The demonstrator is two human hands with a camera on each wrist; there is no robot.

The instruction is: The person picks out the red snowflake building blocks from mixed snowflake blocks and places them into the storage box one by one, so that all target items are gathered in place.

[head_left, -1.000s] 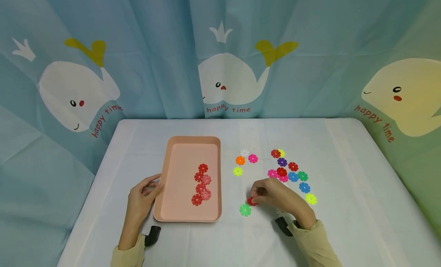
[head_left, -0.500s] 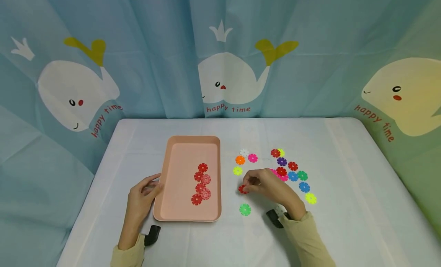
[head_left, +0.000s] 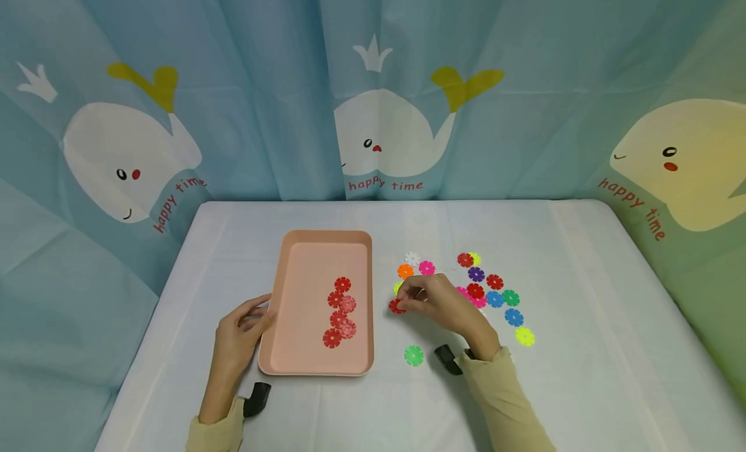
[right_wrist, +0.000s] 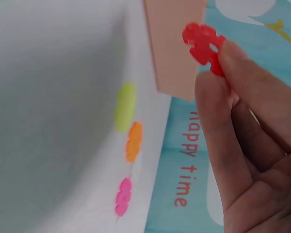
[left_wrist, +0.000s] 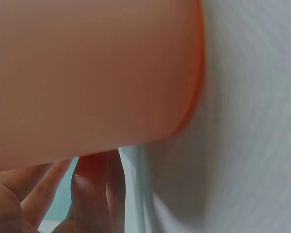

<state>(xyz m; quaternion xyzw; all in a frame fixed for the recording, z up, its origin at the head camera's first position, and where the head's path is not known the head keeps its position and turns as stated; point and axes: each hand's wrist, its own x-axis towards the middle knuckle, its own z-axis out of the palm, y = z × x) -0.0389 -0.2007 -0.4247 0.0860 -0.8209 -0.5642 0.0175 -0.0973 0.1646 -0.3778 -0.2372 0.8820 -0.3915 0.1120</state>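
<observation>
Discs (head_left: 336, 318), six in red and paler red, lie in an uneven column, some overlapping, in the right half of the pink tray (head_left: 315, 236), with plain pink floor to their left and beyond them. At the tray's left wall the left hand (head_left: 239, 327) rests, fingers loosely bent and touching it. Just right of the tray, the right hand (head_left: 441, 305) pinches a single red disc (head_left: 396, 306) between thumb and forefinger, raised off the bench (head_left: 317, 413). A narrow white strip separates that disc from the tray's right rim. Near the tray's lower right stands open cloth around a green disc (head_left: 414, 355); a mixed-colour cluster (head_left: 511, 298) lies well to the tray's right. Behind the tray, white surface runs back to the bench's far edge, where the blue curtain (head_left: 262, 102) hangs.
</observation>
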